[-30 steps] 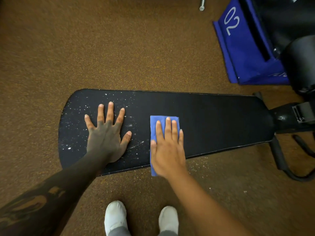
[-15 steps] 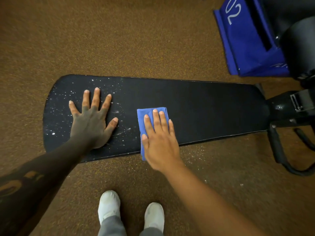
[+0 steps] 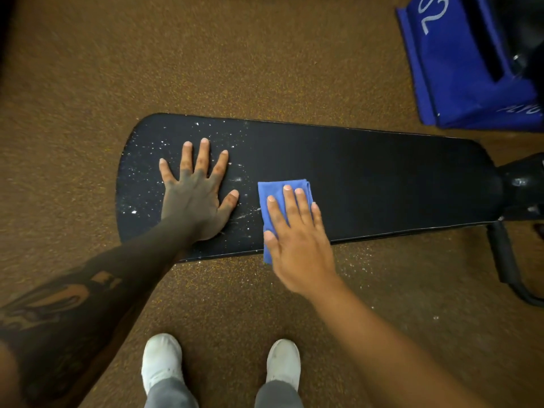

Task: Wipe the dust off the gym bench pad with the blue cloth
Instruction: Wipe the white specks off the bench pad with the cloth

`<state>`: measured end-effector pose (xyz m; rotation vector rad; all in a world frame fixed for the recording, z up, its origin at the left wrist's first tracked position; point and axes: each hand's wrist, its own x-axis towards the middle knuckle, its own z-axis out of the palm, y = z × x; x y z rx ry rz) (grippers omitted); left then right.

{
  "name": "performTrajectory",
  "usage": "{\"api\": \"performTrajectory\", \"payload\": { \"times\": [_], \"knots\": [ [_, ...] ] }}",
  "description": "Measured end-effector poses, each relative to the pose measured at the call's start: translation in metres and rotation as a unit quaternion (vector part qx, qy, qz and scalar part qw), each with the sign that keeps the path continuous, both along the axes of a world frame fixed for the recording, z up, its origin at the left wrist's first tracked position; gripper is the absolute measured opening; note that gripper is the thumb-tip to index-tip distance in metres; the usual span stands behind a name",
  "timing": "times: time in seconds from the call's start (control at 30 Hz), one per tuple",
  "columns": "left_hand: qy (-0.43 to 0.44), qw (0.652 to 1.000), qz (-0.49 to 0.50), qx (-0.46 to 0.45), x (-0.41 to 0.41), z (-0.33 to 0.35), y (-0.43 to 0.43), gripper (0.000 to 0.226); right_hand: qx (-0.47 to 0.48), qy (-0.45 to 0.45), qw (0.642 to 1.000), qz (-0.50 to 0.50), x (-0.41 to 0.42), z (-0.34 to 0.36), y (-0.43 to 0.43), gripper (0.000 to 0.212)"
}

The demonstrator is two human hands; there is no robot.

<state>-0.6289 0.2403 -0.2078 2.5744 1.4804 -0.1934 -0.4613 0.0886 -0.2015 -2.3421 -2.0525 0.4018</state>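
Folded blue cloth (image 3: pixel 282 191) mostly covered by the flat right hand (image 3: pixel 297 240); only its far and left edges show. Left hand (image 3: pixel 195 198) hides the dusty patch of the long black bench pad (image 3: pixel 368 184) beneath it. Right of the pad, blue fabric bag (image 3: pixel 459 69) cut by the edge, lettering unreadable. Black frame (image 3: pixel 506 260) also cropped.

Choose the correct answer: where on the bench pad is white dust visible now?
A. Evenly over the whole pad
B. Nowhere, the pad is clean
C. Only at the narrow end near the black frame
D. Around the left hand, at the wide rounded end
D: white specks lie on the bench pad around the left hand, while the part to the right of the blue cloth under the right hand looks dark and clean.
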Motion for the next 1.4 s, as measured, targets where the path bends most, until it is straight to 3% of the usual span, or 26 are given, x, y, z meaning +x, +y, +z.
{"api": "performTrajectory", "payload": {
  "times": [0.13,0.27,0.47,0.7,0.97,1.23,1.4],
  "knots": [
    [0.002,1.0,-0.023,-0.005,-0.008,0.001,0.001,0.078,0.011,-0.01,0.995,-0.095,0.034,-0.002,0.008,0.059],
    [-0.003,1.0,-0.023,-0.005,-0.009,0.002,-0.001,0.076,0.005,-0.006,0.979,-0.203,0.003,0.001,0.027,0.059],
    [-0.014,1.0,-0.02,-0.005,-0.009,0.002,-0.001,0.072,-0.004,0.016,0.998,-0.06,-0.038,0.004,0.015,0.058],
    [-0.013,1.0,-0.022,-0.005,-0.009,0.0,0.0,0.072,0.004,-0.016,0.984,-0.177,-0.006,0.001,0.06,0.058],
    [-0.017,1.0,-0.02,-0.01,-0.009,0.002,-0.001,0.072,-0.024,0.003,0.999,-0.041,-0.045,0.003,0.005,0.059],
    [-0.015,1.0,-0.001,-0.014,-0.025,0.008,-0.008,0.074,-0.031,0.011,0.996,-0.087,-0.028,0.007,0.091,0.06],
    [-0.01,0.999,0.037,-0.021,-0.05,0.008,-0.016,0.078,-0.021,0.003,0.997,-0.078,-0.032,0.007,0.065,0.067]
  ]
}}
